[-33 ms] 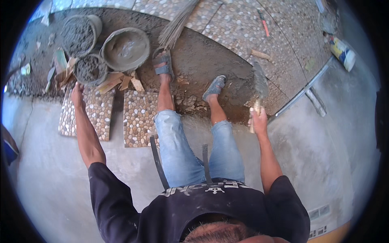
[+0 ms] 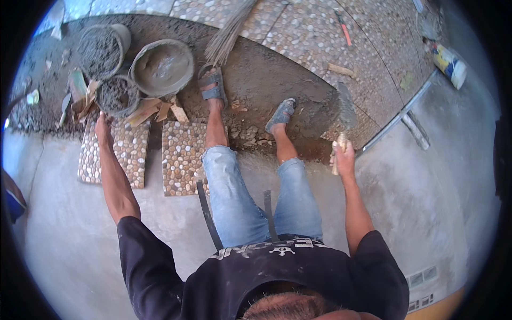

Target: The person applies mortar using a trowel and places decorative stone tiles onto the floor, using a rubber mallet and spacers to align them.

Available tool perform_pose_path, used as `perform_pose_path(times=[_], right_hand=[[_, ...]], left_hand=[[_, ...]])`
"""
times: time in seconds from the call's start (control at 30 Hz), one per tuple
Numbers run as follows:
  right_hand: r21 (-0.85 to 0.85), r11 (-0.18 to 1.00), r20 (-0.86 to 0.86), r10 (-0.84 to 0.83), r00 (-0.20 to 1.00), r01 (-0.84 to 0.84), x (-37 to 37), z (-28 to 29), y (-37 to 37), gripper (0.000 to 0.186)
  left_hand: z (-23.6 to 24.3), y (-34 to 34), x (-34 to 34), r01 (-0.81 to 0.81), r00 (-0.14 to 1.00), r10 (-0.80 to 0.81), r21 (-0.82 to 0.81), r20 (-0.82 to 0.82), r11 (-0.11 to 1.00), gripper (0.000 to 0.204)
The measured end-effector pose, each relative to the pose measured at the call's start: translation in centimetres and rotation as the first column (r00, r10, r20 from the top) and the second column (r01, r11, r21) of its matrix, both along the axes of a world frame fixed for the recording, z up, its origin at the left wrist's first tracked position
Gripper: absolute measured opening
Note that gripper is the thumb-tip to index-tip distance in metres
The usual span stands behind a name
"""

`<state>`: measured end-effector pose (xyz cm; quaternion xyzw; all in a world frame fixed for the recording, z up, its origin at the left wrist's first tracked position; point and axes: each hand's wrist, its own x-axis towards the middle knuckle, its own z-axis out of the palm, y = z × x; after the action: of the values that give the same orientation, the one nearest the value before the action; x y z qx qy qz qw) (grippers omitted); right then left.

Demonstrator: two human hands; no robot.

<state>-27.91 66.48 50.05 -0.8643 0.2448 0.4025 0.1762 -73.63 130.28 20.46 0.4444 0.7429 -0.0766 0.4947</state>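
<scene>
My right hand is closed round the pale handle of a trowel. Its grey, mortar-smeared blade points away from me over the edge between bare mortar and pebbled tiles. On the left, my left hand reaches the near rim of a small bucket filled with grey mortar. The fingers look bent at that rim, partly hidden by the hand itself. Below this hand lies a pebble-pattern tile. Behind the small bucket stand a larger bucket of mortar and a round basin of wet grey mix.
A second pebble tile lies beside my left leg. Cardboard scraps surround the small bucket. A twig broom lies beyond my left foot. Laid tiles hold a red-handled tool; a white-and-blue container lies far right.
Very little differs. My right hand and the trowel have shifted slightly to the right; the left hand stays at the small bucket's rim.
</scene>
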Motion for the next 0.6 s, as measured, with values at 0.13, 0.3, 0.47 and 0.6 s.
perform_pose_path(times=[0.13,0.3,0.47,0.6], right_hand=[[-0.089,0.996,0.056,-0.019,0.998,0.024,2.1,3.2,-4.2,0.035],[-0.139,0.979,0.1,0.164,0.981,-0.149,4.1,4.3,-7.3,0.037],[-0.066,0.996,0.055,0.068,0.996,-0.064,3.3,1.1,-7.2,0.04],[0.17,0.978,-0.04,-0.114,0.993,0.119,-0.4,-2.3,-3.9,0.047]], left_hand=[[1.9,-0.2,1.6,0.363,0.931,-0.365,0.049,0.02,0.93,0.05],[6.2,-0.3,1.3,0.191,0.952,-0.17,-0.059,0.253,0.98,0.042],[10.4,-4.7,1.6,-0.068,0.979,0.078,-0.059,0.186,0.996,0.036],[12.7,-7.5,2.3,-0.162,0.953,0.184,-0.109,0.239,0.981,0.038]])
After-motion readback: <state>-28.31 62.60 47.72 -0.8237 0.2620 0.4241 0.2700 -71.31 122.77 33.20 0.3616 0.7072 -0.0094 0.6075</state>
